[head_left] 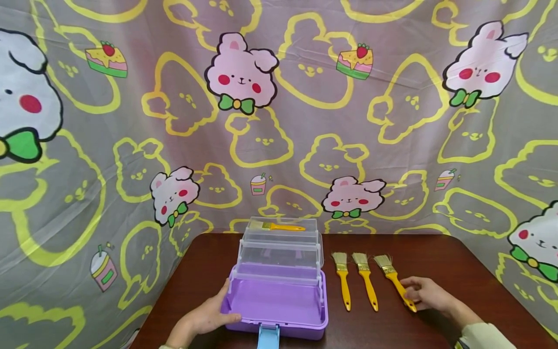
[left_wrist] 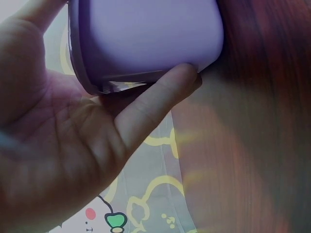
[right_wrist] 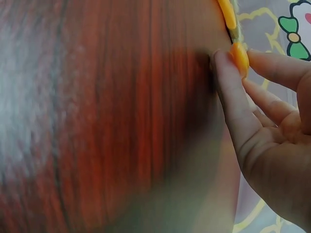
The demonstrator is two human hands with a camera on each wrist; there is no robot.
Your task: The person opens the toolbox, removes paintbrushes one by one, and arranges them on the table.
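Observation:
A purple toolbox (head_left: 275, 301) stands with its lid up and its clear tiers of trays (head_left: 279, 259) raised at the back. My left hand (head_left: 205, 312) holds its front left corner, thumb along the front and fingers along the side; the left wrist view shows the thumb against the purple wall (left_wrist: 150, 34). One yellow-handled paintbrush (head_left: 285, 227) lies in the top tray. To the right, a row of paintbrushes lies on the table. My right hand (head_left: 429, 295) pinches the handle of the rightmost paintbrush (head_left: 398, 286) between thumb and fingers, near its end (right_wrist: 239, 59).
Two more paintbrushes, a left one (head_left: 343, 283) and a middle one (head_left: 367, 283), lie between the box and my right hand. The box's light blue latch (head_left: 268, 336) hangs down in front. A patterned cloth (head_left: 392, 160) surrounds the dark brown table (head_left: 192, 276).

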